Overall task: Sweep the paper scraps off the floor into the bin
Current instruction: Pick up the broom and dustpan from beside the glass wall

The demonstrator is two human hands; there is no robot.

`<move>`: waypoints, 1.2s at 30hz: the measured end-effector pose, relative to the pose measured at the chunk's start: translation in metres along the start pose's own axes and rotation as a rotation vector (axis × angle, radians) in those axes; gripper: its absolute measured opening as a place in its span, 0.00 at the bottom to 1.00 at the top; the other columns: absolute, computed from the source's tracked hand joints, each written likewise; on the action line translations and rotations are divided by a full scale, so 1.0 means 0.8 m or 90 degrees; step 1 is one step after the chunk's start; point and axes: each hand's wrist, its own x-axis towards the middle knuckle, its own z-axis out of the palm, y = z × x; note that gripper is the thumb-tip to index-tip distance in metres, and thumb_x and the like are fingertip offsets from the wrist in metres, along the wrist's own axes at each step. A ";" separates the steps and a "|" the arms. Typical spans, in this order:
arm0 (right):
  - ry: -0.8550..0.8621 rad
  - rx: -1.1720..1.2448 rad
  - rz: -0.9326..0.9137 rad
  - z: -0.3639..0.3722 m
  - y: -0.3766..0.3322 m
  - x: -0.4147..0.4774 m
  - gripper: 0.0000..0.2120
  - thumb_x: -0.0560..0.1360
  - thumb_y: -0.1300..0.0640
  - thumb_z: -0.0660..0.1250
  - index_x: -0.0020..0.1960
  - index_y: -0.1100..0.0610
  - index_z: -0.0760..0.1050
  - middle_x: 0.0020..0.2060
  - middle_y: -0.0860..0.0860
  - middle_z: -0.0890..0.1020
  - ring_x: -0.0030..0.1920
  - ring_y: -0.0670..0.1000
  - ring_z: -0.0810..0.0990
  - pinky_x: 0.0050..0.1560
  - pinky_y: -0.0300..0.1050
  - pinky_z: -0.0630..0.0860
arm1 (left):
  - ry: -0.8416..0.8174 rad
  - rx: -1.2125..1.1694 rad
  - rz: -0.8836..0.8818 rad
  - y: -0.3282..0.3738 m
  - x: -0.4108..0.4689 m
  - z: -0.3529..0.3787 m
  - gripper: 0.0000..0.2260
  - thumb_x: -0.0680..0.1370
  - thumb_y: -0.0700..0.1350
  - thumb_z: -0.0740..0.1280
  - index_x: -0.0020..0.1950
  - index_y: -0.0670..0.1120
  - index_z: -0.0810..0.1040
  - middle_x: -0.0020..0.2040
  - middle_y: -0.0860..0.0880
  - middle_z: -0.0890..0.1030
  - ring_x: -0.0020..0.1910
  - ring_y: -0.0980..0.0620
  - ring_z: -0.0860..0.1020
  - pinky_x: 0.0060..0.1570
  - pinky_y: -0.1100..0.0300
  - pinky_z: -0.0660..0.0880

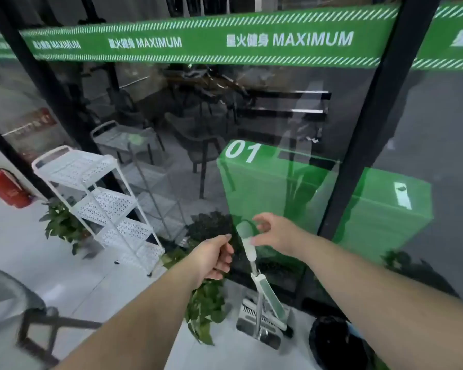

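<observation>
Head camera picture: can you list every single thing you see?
Broom handle: one, pale green and white, leaning by the glass wall.
Dustpan: one, white and grey, floor below the handle.
Bin: one, black, lower right.
Shelf cart: one, white, left.
Fire extinguisher: one, red, far left.
Leafy plants: at least two, green, floor.
Glass wall: one, green band on top.
Hands: left hand, right hand, bare, near the handle.
</observation>
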 end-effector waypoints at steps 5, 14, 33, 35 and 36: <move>0.057 -0.023 -0.052 0.035 0.012 0.018 0.23 0.75 0.57 0.73 0.68 0.49 0.74 0.61 0.46 0.81 0.60 0.48 0.80 0.61 0.46 0.74 | 0.040 0.030 -0.052 -0.037 0.005 0.016 0.10 0.84 0.50 0.61 0.58 0.46 0.76 0.40 0.48 0.76 0.33 0.49 0.75 0.35 0.59 0.71; 0.120 -0.264 -0.084 0.069 0.010 0.017 0.13 0.77 0.39 0.67 0.51 0.47 0.71 0.39 0.44 0.79 0.40 0.47 0.78 0.43 0.50 0.78 | 0.049 0.067 -0.165 -0.115 0.034 0.064 0.09 0.83 0.48 0.64 0.58 0.45 0.78 0.48 0.46 0.77 0.42 0.49 0.75 0.46 0.56 0.72; 0.115 0.340 -0.155 0.147 -0.013 -0.010 0.12 0.64 0.76 0.63 0.33 0.61 0.68 0.28 0.59 0.72 0.28 0.53 0.72 0.30 0.43 0.72 | 0.121 0.654 0.046 -0.223 -0.009 0.027 0.11 0.82 0.56 0.61 0.61 0.53 0.75 0.49 0.54 0.80 0.48 0.49 0.79 0.45 0.57 0.74; 0.149 0.407 -0.133 0.146 -0.015 -0.007 0.11 0.63 0.74 0.61 0.31 0.60 0.70 0.25 0.57 0.71 0.26 0.54 0.69 0.28 0.44 0.69 | 0.120 0.688 0.061 -0.228 -0.017 0.004 0.10 0.81 0.56 0.61 0.58 0.52 0.76 0.45 0.55 0.78 0.44 0.50 0.76 0.43 0.57 0.74; 0.182 0.436 -0.102 0.139 -0.015 -0.004 0.13 0.64 0.75 0.61 0.32 0.59 0.71 0.25 0.56 0.70 0.26 0.53 0.68 0.28 0.44 0.68 | 0.126 0.693 0.053 -0.234 -0.022 -0.012 0.10 0.81 0.56 0.61 0.55 0.53 0.76 0.43 0.56 0.78 0.43 0.51 0.77 0.43 0.57 0.76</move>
